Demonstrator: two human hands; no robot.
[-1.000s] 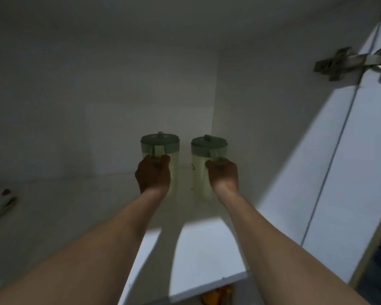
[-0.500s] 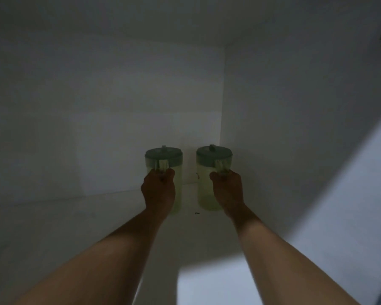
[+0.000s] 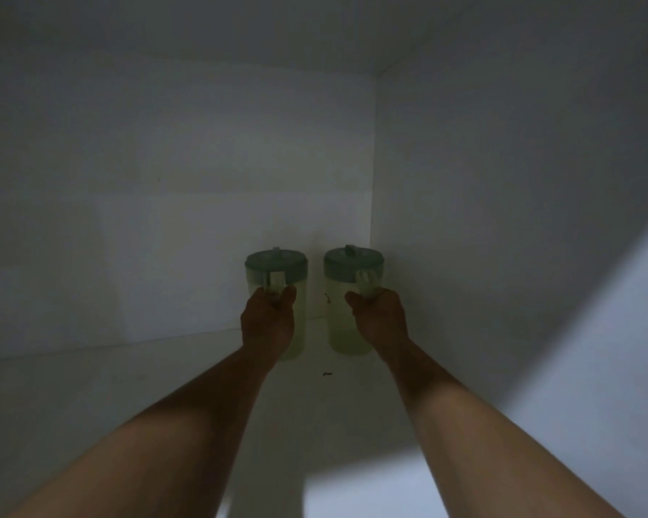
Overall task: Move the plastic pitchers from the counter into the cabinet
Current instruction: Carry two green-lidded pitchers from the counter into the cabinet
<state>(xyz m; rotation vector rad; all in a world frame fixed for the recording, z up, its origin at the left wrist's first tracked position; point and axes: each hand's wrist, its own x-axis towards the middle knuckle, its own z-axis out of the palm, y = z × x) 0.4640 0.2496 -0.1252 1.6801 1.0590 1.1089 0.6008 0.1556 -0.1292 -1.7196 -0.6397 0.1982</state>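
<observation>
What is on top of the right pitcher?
A green lid with a small tab closes the right pitcher. The right hand holding its handle hides part of the body; any contents cannot be told.

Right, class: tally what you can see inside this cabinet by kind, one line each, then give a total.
Pitchers: 2, the left pitcher and the right pitcher
Green lids: 2
Hands: 2, the left hand and the right hand
Total: 6
</observation>
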